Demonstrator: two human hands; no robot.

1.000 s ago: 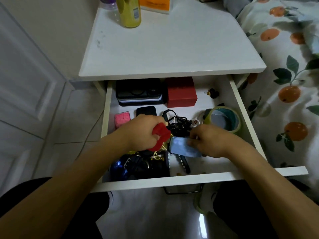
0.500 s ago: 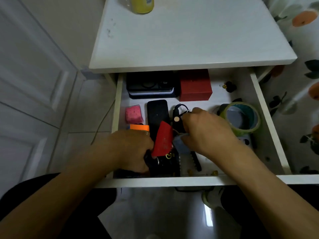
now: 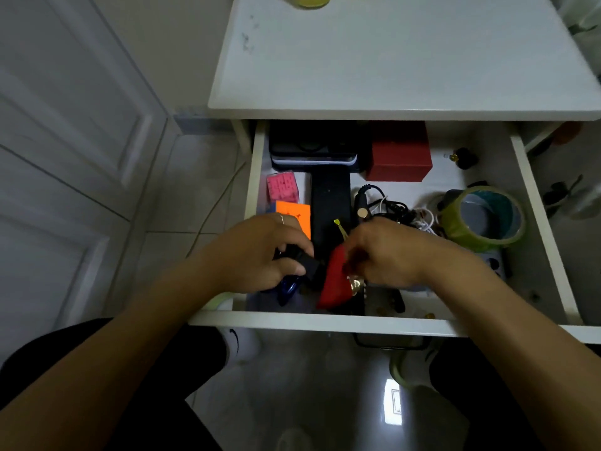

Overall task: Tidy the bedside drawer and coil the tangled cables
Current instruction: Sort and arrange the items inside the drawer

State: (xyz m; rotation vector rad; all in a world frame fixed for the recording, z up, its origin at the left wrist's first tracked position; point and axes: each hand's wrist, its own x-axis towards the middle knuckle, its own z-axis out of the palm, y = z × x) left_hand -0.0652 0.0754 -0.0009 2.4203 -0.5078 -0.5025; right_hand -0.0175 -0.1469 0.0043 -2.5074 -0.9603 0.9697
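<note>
The white bedside drawer (image 3: 533,203) stands pulled out below the nightstand top. A tangle of black and white cables (image 3: 388,206) lies in its middle. My left hand (image 3: 260,252) is closed around a small black object (image 3: 307,265) at the drawer's front left. To its right, my right hand (image 3: 387,255) pinches a red pouch (image 3: 335,281) with a gold clasp. Part of the pouch is hidden under my fingers.
Further in the drawer: a black device stack (image 3: 313,144), a red box (image 3: 400,153), a pink cube (image 3: 282,187), an orange cube (image 3: 292,214), a long black case (image 3: 330,203), a green tape roll (image 3: 484,218). A yellow bottle (image 3: 310,0) stands on the nightstand top (image 3: 390,56).
The red pouch has passed from my left hand to my right. My left hand has dropped to the front left and taken a black object. The view has shifted left and closer.
</note>
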